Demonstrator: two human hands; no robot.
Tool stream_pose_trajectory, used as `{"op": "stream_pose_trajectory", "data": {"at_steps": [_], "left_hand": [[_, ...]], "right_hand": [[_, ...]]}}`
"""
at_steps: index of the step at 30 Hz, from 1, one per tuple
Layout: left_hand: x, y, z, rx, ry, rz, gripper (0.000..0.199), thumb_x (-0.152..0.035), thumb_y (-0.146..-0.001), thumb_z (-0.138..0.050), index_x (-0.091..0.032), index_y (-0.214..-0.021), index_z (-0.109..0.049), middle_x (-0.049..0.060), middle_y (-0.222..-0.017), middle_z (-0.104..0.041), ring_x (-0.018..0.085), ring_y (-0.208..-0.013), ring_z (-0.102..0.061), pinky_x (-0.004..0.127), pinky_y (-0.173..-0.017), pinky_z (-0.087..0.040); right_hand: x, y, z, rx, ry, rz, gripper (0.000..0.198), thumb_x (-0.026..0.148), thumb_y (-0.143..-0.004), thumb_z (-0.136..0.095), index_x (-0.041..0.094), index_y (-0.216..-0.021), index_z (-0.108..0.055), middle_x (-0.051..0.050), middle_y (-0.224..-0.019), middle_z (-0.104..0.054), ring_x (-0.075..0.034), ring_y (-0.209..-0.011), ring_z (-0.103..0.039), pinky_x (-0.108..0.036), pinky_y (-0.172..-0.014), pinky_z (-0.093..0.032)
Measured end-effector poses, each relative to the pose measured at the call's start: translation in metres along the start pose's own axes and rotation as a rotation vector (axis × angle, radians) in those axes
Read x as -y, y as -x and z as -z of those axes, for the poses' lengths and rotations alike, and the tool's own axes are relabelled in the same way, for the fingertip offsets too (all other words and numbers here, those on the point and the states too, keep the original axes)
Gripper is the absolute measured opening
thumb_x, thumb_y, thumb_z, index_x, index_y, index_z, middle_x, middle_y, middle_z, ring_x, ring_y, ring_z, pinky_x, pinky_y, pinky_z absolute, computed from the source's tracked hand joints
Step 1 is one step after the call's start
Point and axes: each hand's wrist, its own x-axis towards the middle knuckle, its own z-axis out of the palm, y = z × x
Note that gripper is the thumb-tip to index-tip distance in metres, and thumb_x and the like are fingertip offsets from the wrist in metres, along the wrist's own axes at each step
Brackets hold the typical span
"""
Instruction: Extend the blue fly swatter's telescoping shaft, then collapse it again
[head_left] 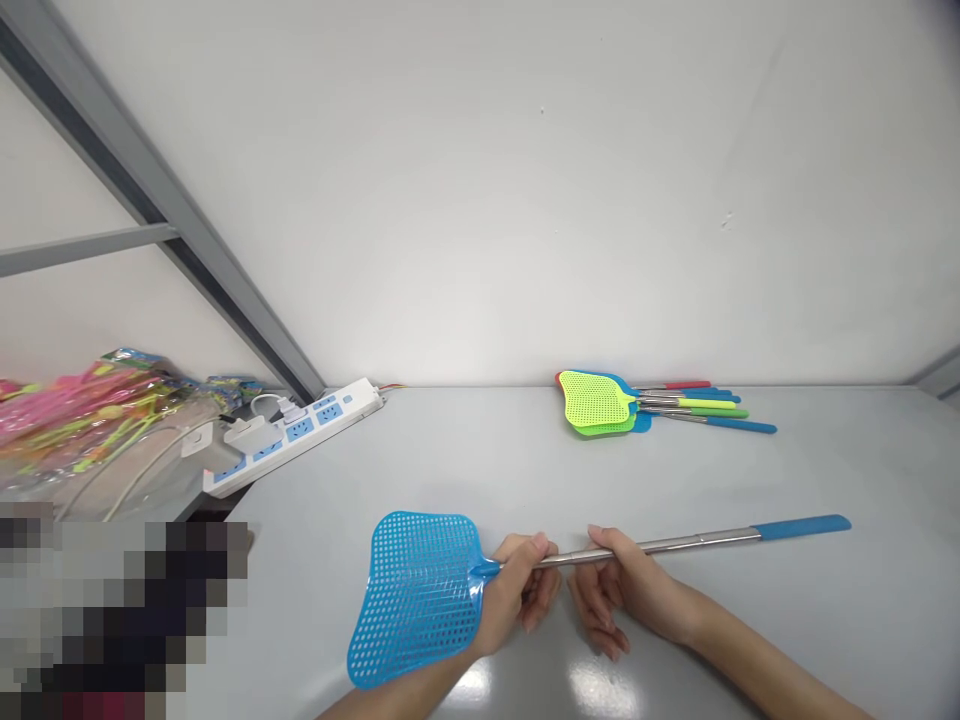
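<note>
At the far left, a heap of pink and green packaged goods (90, 410) lies in clear wrapping, and just right of it a white power strip (296, 432) with blue sockets sits at an angle against the wall, a plug and cable in it. Nearer the front, a blue fly swatter (420, 597) is held just above the grey table (862, 620), its mesh head pointing left and tilted toward the camera. The left hand (517, 590) is closed around the neck where the blue head meets the metal rod. Just beside it, the right hand (619, 590) pinches the rod between thumb and forefinger (the other fingers hang loosely curled below). The rod runs on rightward, extended, to a blue grip. Well behind, by the wall, a small pile of swatters (607, 403) lies flat, a yellow-green head on top, handles pointing right.
</note>
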Motion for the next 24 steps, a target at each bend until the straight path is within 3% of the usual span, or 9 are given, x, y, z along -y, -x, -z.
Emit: {"op": "stream_pose_trajectory", "data": {"at_steps": [8,11,16,24], "left_hand": [[0.011,-0.003,-0.001,-0.009,-0.046,0.081,0.048,-0.046,-0.081,-0.025,-0.016,-0.048,-0.043,-0.005,-0.032,-0.036,0.004,-0.024,-0.023,0.019,-0.027,-0.014],[0.009,-0.005,-0.004,-0.044,-0.053,0.06,0.046,-0.046,-0.08,-0.029,-0.016,-0.048,-0.043,-0.004,-0.032,-0.039,0.005,-0.026,-0.027,0.019,-0.028,-0.018],[-0.004,-0.006,-0.007,-0.079,-0.136,-0.002,0.047,-0.045,-0.08,-0.029,-0.015,-0.048,-0.046,-0.003,-0.034,-0.04,0.005,-0.03,-0.031,0.019,-0.035,-0.025],[-0.01,-0.007,-0.007,-0.183,-0.205,-0.033,0.035,-0.045,-0.075,-0.042,-0.015,-0.057,-0.049,-0.006,-0.034,-0.037,0.003,-0.03,-0.029,0.017,-0.034,-0.021]], "right_hand": [[-0.005,-0.003,-0.002,-0.039,0.159,-0.035,0.068,0.046,-0.081,-0.009,0.009,-0.048,-0.056,-0.004,-0.04,-0.047,-0.009,-0.033,-0.043,-0.02,-0.034,-0.03],[-0.006,-0.005,-0.001,-0.049,0.134,-0.017,0.068,0.048,-0.081,-0.01,0.01,-0.047,-0.056,-0.002,-0.039,-0.044,-0.009,-0.034,-0.042,-0.02,-0.034,-0.031],[0.0,-0.006,0.0,-0.087,0.035,0.029,0.058,0.047,-0.082,-0.019,0.012,-0.05,-0.052,0.002,-0.039,-0.035,-0.009,-0.035,-0.04,-0.021,-0.035,-0.027],[0.011,-0.005,0.0,-0.254,0.045,0.118,0.042,0.039,-0.08,-0.038,0.012,-0.052,-0.052,0.005,-0.041,-0.031,-0.008,-0.04,-0.037,-0.022,-0.042,-0.029]]}}
